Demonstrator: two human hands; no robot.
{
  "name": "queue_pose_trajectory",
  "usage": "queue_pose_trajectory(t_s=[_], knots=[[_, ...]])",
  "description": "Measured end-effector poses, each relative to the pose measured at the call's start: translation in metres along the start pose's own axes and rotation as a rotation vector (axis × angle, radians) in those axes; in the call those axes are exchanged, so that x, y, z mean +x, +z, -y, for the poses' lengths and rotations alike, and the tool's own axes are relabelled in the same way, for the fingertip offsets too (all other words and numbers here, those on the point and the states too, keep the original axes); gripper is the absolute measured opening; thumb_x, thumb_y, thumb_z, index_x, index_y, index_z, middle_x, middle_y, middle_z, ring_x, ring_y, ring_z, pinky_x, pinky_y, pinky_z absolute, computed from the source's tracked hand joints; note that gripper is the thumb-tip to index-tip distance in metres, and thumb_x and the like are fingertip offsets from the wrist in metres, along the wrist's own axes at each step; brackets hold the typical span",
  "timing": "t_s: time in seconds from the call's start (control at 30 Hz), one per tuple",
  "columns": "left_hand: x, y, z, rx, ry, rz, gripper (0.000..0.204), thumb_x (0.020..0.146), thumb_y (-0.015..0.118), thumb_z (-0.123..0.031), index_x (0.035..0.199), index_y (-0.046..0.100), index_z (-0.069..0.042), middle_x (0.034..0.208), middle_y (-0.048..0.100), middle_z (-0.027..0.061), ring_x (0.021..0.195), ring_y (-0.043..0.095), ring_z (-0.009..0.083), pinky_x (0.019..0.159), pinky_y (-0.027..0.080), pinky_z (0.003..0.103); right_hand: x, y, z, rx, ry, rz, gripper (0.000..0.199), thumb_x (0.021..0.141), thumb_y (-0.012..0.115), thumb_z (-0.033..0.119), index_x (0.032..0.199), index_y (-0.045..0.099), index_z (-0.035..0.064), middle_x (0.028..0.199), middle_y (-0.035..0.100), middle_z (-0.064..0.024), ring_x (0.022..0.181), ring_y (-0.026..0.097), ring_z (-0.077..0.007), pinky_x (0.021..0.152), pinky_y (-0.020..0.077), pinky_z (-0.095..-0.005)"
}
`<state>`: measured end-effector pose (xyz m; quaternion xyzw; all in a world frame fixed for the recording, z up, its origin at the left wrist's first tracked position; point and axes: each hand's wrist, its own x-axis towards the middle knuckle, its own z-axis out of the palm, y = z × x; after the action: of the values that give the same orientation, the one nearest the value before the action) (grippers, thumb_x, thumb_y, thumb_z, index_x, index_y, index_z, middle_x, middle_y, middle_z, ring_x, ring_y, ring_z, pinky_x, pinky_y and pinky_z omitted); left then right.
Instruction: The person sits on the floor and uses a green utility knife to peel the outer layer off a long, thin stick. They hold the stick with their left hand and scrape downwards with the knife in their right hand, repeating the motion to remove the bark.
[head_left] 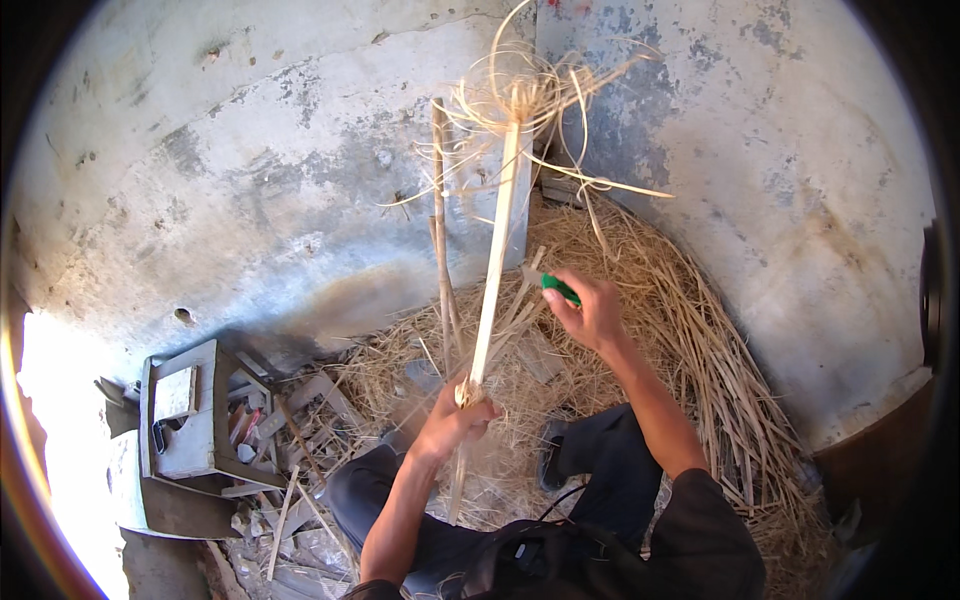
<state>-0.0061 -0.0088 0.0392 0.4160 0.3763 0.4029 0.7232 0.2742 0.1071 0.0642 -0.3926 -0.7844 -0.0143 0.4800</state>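
Note:
My left hand (450, 422) is closed round the lower part of a long, pale wooden stick (496, 250), which looks like split bamboo. The stick rises at a slight tilt to the right, and its far end carries a tuft of thin curled shavings (520, 95). To the right of the stick, my right hand (592, 315) is closed on a knife with a green handle (560, 289). The knife's short blade points left toward the stick, apart from it or nearly so. A little of the stick shows below my left hand.
Loose shavings and long strips (700, 340) heap up along the right wall. Thin upright poles (440, 220) lean on the wall behind the stick. At the left lies a small wooden stool-like box (195, 430) among scraps. My dark-trousered knees (620, 460) frame the floor below.

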Motion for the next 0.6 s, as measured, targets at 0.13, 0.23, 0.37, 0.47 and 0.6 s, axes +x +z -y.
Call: queue_pose_trajectory(t_s=[0.13, 0.23, 0.37, 0.47, 0.6], knots=[[0.006, -0.006, -0.002, 0.016, 0.046, -0.064, 0.050, 0.090, 0.071, 0.007, 0.136, 0.054, -0.003, 0.080, 0.060, -0.0003, 0.056, 0.049, 0.0067, 0.048, 0.034, 0.025, -0.016, 0.017, 0.017, 0.062, -0.123, 0.121, 0.048, 0.109, 0.063, 0.052, 0.105, 0.080, 0.0076, 0.079, 0.079, -0.0035, 0.059, 0.073, -0.0148, 0.047, 0.0561, -0.0315], [0.009, -0.007, 0.002, 0.018, 0.081, -0.065, 0.053, 0.091, 0.071, 0.005, 0.141, 0.054, -0.003, 0.083, 0.061, -0.0007, 0.058, 0.050, 0.0057, 0.050, 0.034, 0.024, -0.024, 0.024, 0.039, 0.049, -0.199, 0.209, 0.041, 0.105, 0.071, 0.050, 0.102, 0.079, 0.0093, 0.081, 0.079, -0.0035, 0.058, 0.073, -0.0173, 0.049, 0.0560, -0.0328], [0.009, -0.004, 0.005, 0.006, 0.093, -0.090, 0.050, 0.092, 0.071, 0.004, 0.139, 0.055, -0.004, 0.084, 0.061, -0.0012, 0.058, 0.050, 0.0047, 0.050, 0.034, 0.024, -0.026, 0.032, 0.059, 0.043, -0.231, 0.270, 0.037, 0.101, 0.075, 0.047, 0.102, 0.079, 0.0100, 0.084, 0.079, -0.0035, 0.056, 0.072, -0.0209, 0.051, 0.0555, -0.0341], [0.008, -0.002, 0.003, 0.023, 0.094, -0.090, 0.048, 0.092, 0.071, 0.004, 0.136, 0.056, -0.004, 0.084, 0.061, -0.0011, 0.059, 0.051, 0.0045, 0.050, 0.035, 0.024, -0.031, 0.040, 0.054, 0.055, -0.257, 0.244, 0.040, 0.102, 0.074, 0.050, 0.105, 0.079, 0.0105, 0.084, 0.080, -0.0025, 0.055, 0.071, -0.0206, 0.048, 0.0537, -0.0341], [0.008, -0.002, 0.004, 0.030, 0.125, -0.104, 0.046, 0.092, 0.071, 0.004, 0.135, 0.056, -0.004, 0.084, 0.062, -0.0003, 0.059, 0.052, 0.0048, 0.049, 0.035, 0.024, -0.034, 0.043, 0.053, 0.072, -0.280, 0.245, 0.040, 0.102, 0.074, 0.050, 0.103, 0.080, 0.0106, 0.085, 0.080, -0.0031, 0.055, 0.072, -0.0205, 0.049, 0.0546, -0.0345]])
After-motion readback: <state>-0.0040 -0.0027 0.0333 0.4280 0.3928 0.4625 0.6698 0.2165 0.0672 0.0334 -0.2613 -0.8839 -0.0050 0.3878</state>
